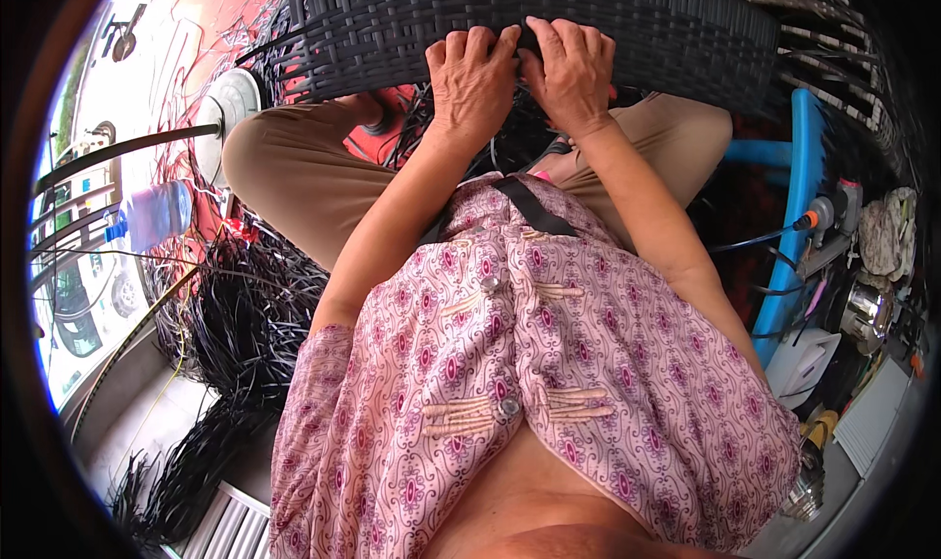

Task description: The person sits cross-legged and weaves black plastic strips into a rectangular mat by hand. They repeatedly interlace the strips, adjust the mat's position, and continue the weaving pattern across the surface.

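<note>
A dark grey wicker panel (676, 34) of flat woven strips lies across my knees, its long side running left to right. My left hand (472, 83) is closed at the middle of its near side, with the fingers bent and the tips pressed into the weave. Close beside it my right hand (571, 80) grips the same stretch, thumb and forefinger toward the left hand. Whether a single strand is pinched between the fingertips, I cannot make out. A loose black strip (534, 206) lies over my lap below the hands.
Loose black strips (240, 314) pile up at the left. Beyond them are a round pale disc (221, 108) and a clear blue-tinted bottle (157, 214). A blue plastic frame (792, 206) stands at the right, near a white container (802, 363). Another woven piece (828, 39) is at the far right.
</note>
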`<state>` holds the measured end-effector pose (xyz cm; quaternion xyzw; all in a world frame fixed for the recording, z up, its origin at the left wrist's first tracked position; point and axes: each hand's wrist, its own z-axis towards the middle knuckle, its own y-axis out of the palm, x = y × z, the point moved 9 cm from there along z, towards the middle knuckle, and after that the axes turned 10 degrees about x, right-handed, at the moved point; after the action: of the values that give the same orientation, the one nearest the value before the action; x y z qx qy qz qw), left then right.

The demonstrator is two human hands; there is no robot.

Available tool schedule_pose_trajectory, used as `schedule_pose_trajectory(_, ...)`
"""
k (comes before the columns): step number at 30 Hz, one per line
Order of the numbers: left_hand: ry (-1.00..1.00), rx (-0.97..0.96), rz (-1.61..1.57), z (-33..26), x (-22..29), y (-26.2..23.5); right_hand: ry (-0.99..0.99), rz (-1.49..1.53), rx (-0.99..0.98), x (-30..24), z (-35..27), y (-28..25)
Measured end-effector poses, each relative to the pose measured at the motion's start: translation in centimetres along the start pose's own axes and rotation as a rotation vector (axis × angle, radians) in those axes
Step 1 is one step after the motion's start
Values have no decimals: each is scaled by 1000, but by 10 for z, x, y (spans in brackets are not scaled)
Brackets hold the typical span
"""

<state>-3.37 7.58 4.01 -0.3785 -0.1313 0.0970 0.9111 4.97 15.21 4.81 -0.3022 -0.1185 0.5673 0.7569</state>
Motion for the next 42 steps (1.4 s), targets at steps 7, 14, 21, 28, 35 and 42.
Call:
schedule_pose_trajectory(7,-23,-1,-42,-4,-3,1,-4,-8,11,4,-4,-1)
schedule_pose_trajectory(14,-37,-1,-24,-11,-5,-6,24,-8,20,0,-1,-4)
schedule_pose_trajectory(21,-111,-6,2,-13,-11,-5,-27,22,14,-8,-1,6)
schedule_pose_trajectory(28,-76,-9,0,-9,-10,-9,-49,12,-2,-13,4,9)
schedule_pose_trajectory(35,-44,65,-71,-18,-10,-16,-48,287,79,-29,17,9)
schedule_pose_trajectory(42,-105,-11,-38,-36,-25,-21,-56,424,-48,-44,48,45)
